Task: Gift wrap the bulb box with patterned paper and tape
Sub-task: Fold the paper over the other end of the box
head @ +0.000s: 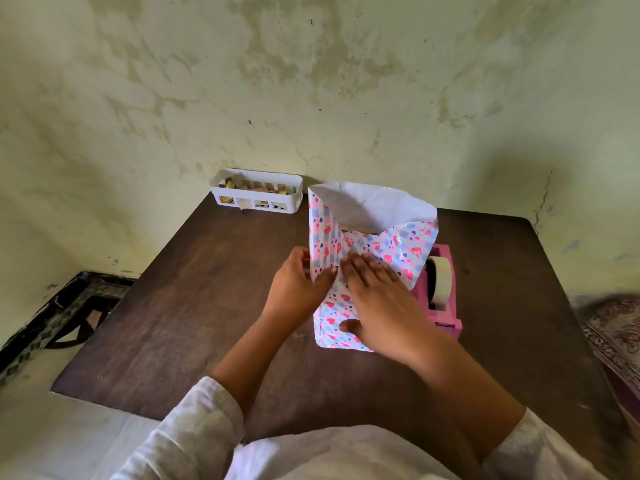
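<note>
The bulb box lies on the dark wooden table (194, 306), almost fully covered by patterned paper (401, 251) with pink hearts and blue stripes. Only a sliver of the box shows at the paper's open far end, where the white inner side (374, 206) stands up. My left hand (298, 289) holds the paper's left edge, thumb on top and fingers down the side. My right hand (377, 299) lies flat on top of the wrapped box, fingers straight, pressing the overlapping paper down. A pink tape dispenser (440, 289) with a white roll stands just right of the box.
A white slotted plastic basket (256, 195) with small items stands at the table's far edge by the stained wall. A dark patterned frame (62, 306) lies on the floor to the left. Patterned fabric (613, 334) sits at the right edge.
</note>
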Motion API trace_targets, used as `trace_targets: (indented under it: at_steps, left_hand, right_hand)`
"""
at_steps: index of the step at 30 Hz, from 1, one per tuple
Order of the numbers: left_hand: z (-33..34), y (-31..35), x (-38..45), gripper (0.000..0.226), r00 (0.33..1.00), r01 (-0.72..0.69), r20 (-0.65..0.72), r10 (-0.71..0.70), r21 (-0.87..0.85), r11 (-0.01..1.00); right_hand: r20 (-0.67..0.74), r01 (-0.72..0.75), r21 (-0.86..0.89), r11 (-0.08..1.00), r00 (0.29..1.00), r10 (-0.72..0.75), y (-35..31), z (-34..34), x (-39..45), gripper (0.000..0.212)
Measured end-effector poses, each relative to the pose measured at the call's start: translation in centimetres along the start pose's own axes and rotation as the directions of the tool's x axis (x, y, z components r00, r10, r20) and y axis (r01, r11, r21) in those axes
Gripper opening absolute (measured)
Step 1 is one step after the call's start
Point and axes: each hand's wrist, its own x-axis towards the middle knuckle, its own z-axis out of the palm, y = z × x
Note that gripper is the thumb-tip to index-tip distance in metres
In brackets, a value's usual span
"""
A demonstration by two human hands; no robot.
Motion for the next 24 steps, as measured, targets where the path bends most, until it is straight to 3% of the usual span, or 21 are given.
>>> trace_targets:
  at_steps: [3, 5, 9, 12, 19, 24]
  left_hand:
    - [-0.2, 0.2, 0.4, 0.043, 0.999, -0.03, 0.019, 0.028, 0.098, 0.995]
    - [-0.5, 0.3, 0.9, 0.042, 0.999, -0.006, 0.039, 0.004, 0.067, 0.998]
    - [-0.1, -0.1, 1.7, 0.061, 0.984, 0.085, 0.174, -0.023, -0.357, 0.93]
    - [1.0, -0.3, 1.8, 0.073, 0.977, 0.068, 0.209, 0.043, -0.498, 0.865]
    - [1.2, -0.6, 2.0, 0.06, 0.978, 0.023, 0.193, 0.078, -0.476, 0.879]
    - [1.4, -0.9, 1.6, 0.067, 0.983, -0.035, 0.145, 0.113, -0.455, 0.89]
  right_hand:
    - [0.063, 0.003, 0.019, 1.0, 0.998, -0.004, 0.4, -0.4, 0.9, 0.099]
    - [0.07, 0.017, 0.014, 1.0, 0.997, -0.018, 0.7, -0.5, 1.1, 0.1]
    - [0.026, 0.045, 0.021, 0.999, 0.999, -0.046, 0.8, -0.2, 0.2, 0.099]
    - [0.001, 0.046, 0.005, 0.999, 0.999, -0.046, 0.9, -0.1, -0.3, 0.098]
    - [0.001, 0.019, 0.061, 0.998, 1.0, -0.019, 1.0, -0.5, 0.5, 0.097]
    - [0.036, -0.006, 0.045, 0.999, 0.999, 0.004, 1.1, -1.0, 2.4, 0.103]
